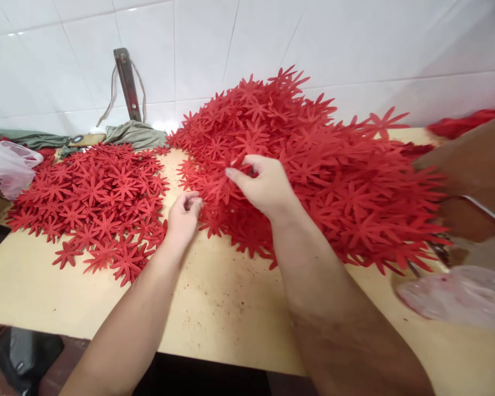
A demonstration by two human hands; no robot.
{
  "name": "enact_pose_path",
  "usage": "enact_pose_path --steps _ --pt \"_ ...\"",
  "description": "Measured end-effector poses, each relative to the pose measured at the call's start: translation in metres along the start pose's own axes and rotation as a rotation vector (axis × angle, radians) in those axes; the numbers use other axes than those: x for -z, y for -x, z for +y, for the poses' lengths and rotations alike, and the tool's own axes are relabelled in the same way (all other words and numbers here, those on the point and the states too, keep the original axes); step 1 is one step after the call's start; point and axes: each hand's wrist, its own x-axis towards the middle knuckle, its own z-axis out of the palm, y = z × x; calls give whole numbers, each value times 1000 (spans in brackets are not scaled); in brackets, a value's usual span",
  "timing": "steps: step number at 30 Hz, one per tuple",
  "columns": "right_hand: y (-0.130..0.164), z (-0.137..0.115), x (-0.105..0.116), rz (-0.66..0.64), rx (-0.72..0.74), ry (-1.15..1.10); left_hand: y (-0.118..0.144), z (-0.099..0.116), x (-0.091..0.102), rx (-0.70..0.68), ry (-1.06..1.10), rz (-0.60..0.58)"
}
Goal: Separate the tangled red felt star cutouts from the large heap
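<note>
A large heap of red star-shaped flower cut-outs (346,181) covers the middle and right of the table. My right hand (262,181) is closed over its front left part, with thumb and forefinger pinching a red flower cut-out (226,179). Lower and to the left, my left hand (185,215) has its fingers curled and the thumb near the fingertips, close to the heap's edge. Whatever those fingers may hold is too small to make out. To the left lies a second, flatter pile of similar red flower cut-outs (103,192).
Behind the piles rises a white tiled wall (206,49) with a dark metal bracket (127,82). Grey-green cloth (136,135) lies at its foot. Plastic bags sit at the left (10,165) and right (457,297). Small red bits dot the pale tabletop (218,308).
</note>
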Motion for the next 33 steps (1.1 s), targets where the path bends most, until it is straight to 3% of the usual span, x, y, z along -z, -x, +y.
enact_pose_path --steps 4,7,11,15,20,24,27,30,33 --pt "-8 19 15 337 -20 94 -1 -1 3 -97 -79 72" --pt "-11 25 23 401 -23 125 0 -1 4 -158 -102 58" --pt "-5 9 16 221 -19 56 2 1 2 -177 -40 24" --pt "7 -11 -5 23 43 124 5 6 2 -120 101 -53" --pt "18 -16 -31 -74 100 156 7 12 2 -34 219 -123" --pt "20 -17 -37 -151 43 -61 6 13 4 17 267 -84" --pt "19 -19 -34 -335 8 -251 3 14 7 44 326 -15" --pt "19 -19 -33 -435 -19 -261 2 15 9 57 367 37" --pt "19 -16 -33 -416 -30 -218 3 18 8 23 359 0"
